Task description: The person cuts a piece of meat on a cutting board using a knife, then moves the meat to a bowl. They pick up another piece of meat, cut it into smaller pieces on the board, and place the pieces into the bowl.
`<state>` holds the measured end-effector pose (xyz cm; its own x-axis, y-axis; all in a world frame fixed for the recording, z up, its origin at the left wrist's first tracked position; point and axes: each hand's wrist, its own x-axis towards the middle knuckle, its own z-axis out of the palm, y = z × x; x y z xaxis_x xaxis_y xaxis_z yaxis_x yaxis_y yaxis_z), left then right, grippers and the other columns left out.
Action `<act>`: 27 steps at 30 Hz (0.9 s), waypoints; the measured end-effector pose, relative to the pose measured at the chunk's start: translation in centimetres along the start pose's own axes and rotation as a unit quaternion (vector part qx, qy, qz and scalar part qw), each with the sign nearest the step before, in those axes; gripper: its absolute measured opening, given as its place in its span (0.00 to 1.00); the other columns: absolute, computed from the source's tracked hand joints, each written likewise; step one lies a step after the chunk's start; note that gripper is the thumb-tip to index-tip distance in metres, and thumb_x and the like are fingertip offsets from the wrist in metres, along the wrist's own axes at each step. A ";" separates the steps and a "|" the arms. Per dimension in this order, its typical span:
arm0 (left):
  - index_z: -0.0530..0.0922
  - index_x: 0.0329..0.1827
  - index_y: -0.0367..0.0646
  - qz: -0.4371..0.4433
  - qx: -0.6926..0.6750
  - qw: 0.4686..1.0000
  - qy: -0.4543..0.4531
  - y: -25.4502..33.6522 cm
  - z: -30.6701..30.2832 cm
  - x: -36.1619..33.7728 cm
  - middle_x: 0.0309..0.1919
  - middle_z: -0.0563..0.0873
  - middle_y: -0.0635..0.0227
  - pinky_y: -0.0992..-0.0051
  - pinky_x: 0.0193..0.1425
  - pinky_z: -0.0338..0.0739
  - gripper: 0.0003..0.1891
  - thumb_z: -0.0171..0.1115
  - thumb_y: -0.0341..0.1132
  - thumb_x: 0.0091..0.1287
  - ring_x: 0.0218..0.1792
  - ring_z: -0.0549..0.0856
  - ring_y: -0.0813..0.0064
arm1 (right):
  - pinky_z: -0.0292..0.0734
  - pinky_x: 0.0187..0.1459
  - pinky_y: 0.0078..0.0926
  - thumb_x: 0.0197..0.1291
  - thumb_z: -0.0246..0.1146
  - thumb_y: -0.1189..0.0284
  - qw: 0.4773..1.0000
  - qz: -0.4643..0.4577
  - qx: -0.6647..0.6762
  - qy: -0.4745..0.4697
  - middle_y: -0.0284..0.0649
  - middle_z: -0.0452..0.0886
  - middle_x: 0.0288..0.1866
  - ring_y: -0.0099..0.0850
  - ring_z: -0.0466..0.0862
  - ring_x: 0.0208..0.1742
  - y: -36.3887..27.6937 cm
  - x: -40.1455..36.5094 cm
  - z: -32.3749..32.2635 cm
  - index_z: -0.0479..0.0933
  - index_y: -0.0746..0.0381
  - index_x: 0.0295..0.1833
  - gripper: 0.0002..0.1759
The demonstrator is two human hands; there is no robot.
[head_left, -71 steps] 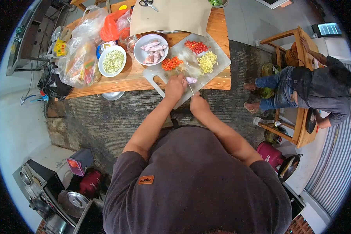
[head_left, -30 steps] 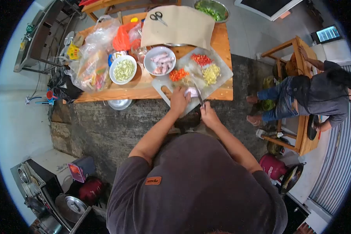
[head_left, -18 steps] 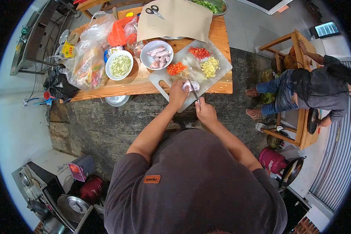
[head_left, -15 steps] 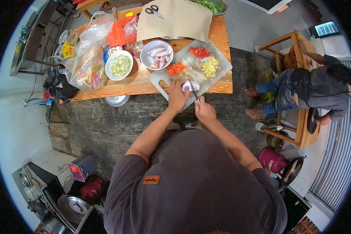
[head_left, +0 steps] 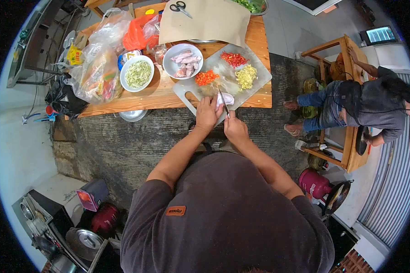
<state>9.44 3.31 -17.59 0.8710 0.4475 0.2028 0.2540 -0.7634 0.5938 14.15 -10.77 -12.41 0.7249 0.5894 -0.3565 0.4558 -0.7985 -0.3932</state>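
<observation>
Right hand [head_left: 237,128] is gripping one knife [head_left: 222,98], left hand [head_left: 207,113] is holding one pale piece [head_left: 228,98] on the board [head_left: 259,81]. Three chopped piles [head_left: 245,77] are lying beyond, two white bowls [head_left: 167,67] farther left.

Kitchen, plainly furnished. Far centre: a wooden table [head_left: 161,96] bore a cutting board [head_left: 261,78] with heaps of chopped food [head_left: 245,76], a bowl of raw meat [head_left: 167,68] and a bowl of pale green shreds [head_left: 124,79]. Far right of these stood a metal bowl of leafy greens [head_left: 262,11]. Right: a person [head_left: 382,104] stood at a second wooden table [head_left: 357,158]; nearer were a pink gas cylinder [head_left: 313,182] and a black frying pan [head_left: 340,197]. Near left: a lidded pot [head_left: 87,239] stood by a dark red gas cylinder [head_left: 105,219].
</observation>
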 end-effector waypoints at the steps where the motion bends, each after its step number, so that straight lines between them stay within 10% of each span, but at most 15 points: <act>1: 0.77 0.64 0.34 0.008 0.006 1.000 0.002 -0.1 0.0 -0.1 0.44 0.78 0.51 0.57 0.55 0.73 0.27 0.65 0.44 0.68 0.50 0.77 0.51 | 0.78 0.43 0.61 0.77 0.47 0.62 1.000 0.008 0.002 0.001 0.63 0.84 0.33 0.62 0.85 0.37 -0.1 0.0 -0.1 0.66 0.64 0.55 0.16; 27: 0.66 0.73 0.26 0.083 0.119 0.982 -0.122 -1.3 -0.7 -0.2 0.48 0.78 0.57 0.64 0.58 0.71 0.33 0.54 0.45 0.74 0.51 0.75 0.60 | 0.79 0.38 0.60 0.77 0.49 0.63 0.998 0.014 0.010 0.054 0.62 0.83 0.31 0.62 0.84 0.35 -0.2 -0.3 1.5 0.66 0.64 0.53 0.14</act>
<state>8.62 4.50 -17.86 0.9761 0.2055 0.0709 0.1665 -0.9165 0.3636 13.09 -10.60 -13.54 0.7893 0.5496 -0.2737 0.4257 -0.8111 -0.4012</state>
